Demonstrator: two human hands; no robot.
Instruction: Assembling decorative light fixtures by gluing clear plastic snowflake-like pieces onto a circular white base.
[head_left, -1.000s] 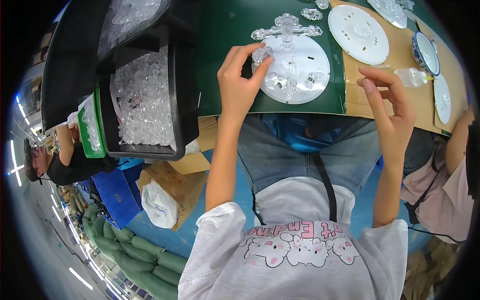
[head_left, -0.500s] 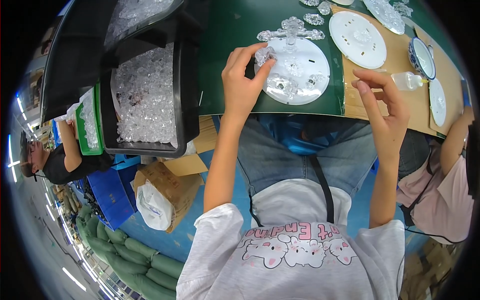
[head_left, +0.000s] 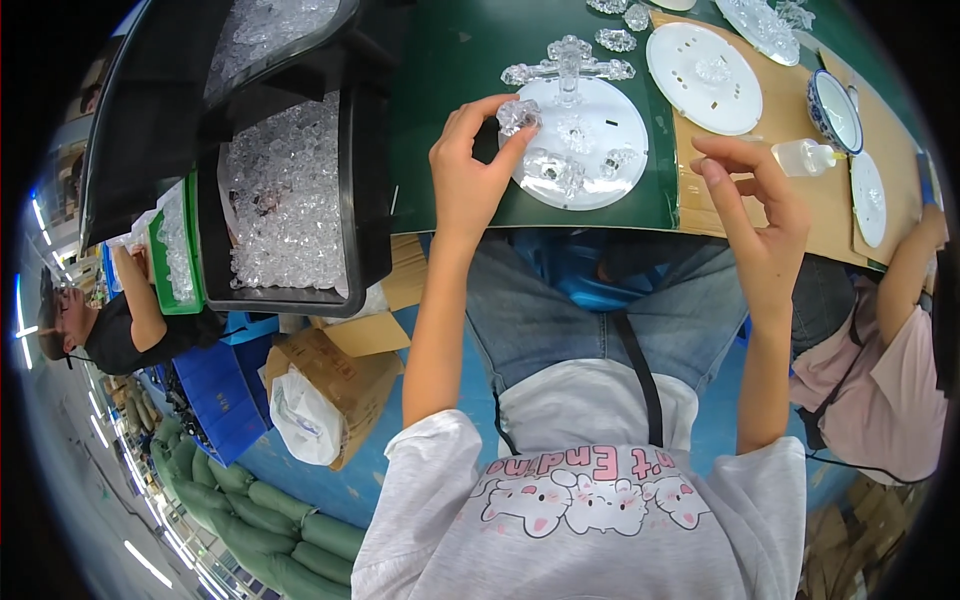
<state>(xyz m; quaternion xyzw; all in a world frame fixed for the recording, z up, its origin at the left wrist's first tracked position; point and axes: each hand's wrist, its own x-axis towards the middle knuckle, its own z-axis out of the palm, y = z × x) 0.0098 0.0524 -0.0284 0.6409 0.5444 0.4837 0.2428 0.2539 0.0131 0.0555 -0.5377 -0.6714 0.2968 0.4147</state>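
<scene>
My left hand (head_left: 467, 170) is closed, thumb and fingers pinching a clear faceted plastic piece (head_left: 518, 117) at the left rim of a white round plate (head_left: 610, 110). Several clear flower-like pieces sit on that plate, among them a larger one (head_left: 552, 172) near my left fingertips and a small one (head_left: 617, 162) at the right. At the plate's far edge stands a clear cross-shaped part (head_left: 568, 70). My right hand (head_left: 765, 205) hovers above the cardboard, fingers loosely curled, with nothing visible in it. Nearest to it is a clear squeeze bottle (head_left: 800, 157) with a yellowish tip, lying down.
A black bin (head_left: 352, 200) of clear pieces stands left of the green table (head_left: 440, 60). Another white plate (head_left: 690, 85) lies on the cardboard (head_left: 705, 205), near a blue-and-white bowl (head_left: 835, 112). A co-worker's arm (head_left: 905, 265) reaches in at the right; another person (head_left: 130, 310) is at far left.
The whole view has shifted slightly, moving the table things a little left in the picture. My left hand still pinches the clear piece at the plate's rim; the right hand stays raised.
</scene>
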